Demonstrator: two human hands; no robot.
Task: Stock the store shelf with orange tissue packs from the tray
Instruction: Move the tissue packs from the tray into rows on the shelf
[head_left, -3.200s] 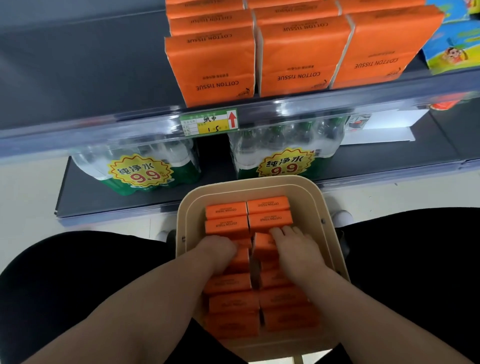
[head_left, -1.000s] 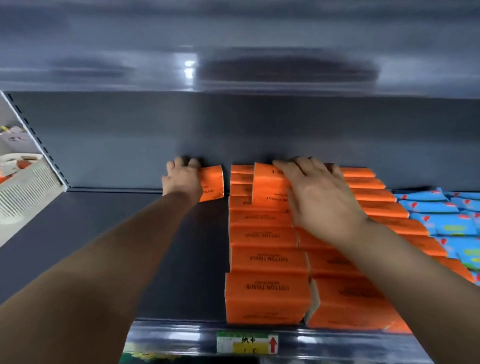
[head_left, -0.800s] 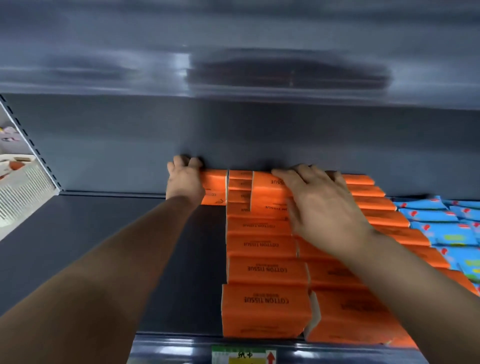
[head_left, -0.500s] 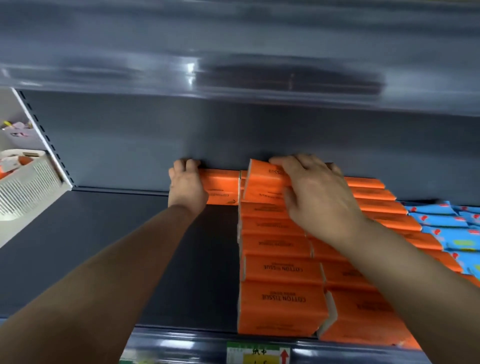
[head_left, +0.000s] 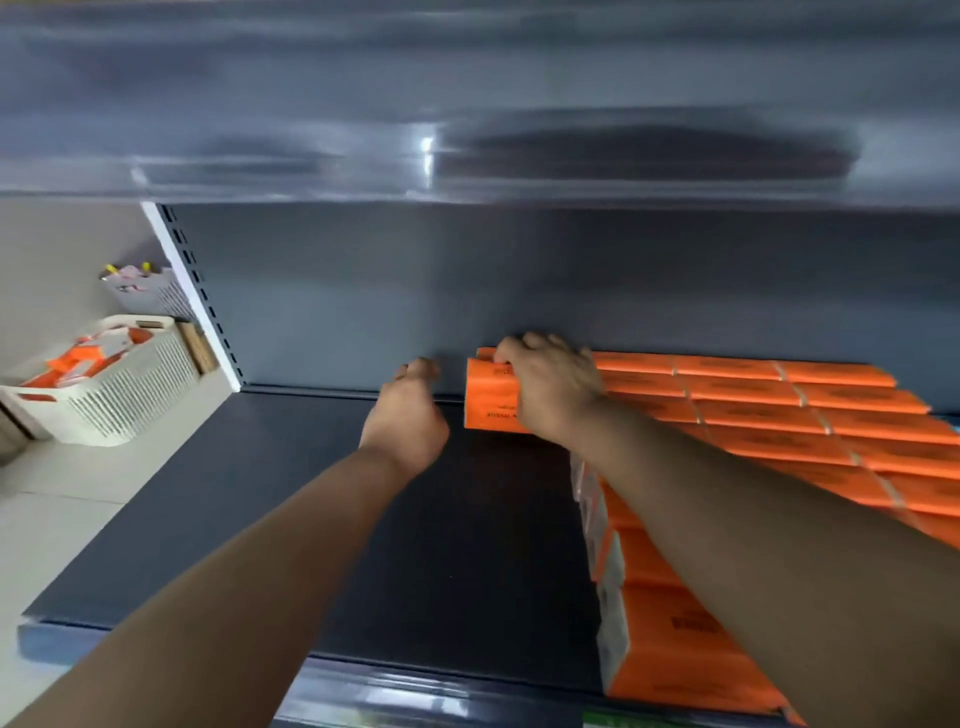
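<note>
Head view: right hand (head_left: 553, 387) is wrapped over 1 orange pack (head_left: 491, 397), fingers on its top back edge, setting it against the back wall (head_left: 363, 291) of the shelf (head_left: 311, 519). That pack sits just left of the stocked orange packs (head_left: 779, 410), starting a new column. Left hand (head_left: 408, 415) hovers just left of the pack, fingers loosely curled, holding nothing, not touching it. Tray not in view.

Judgement: placement step, nearly done. To do it well: push the pack flush to the back wall, square its right side against the stocked packs, use the left hand as a stop so it stays straight. Bare shelf left of the pack leaves room for more.
</note>
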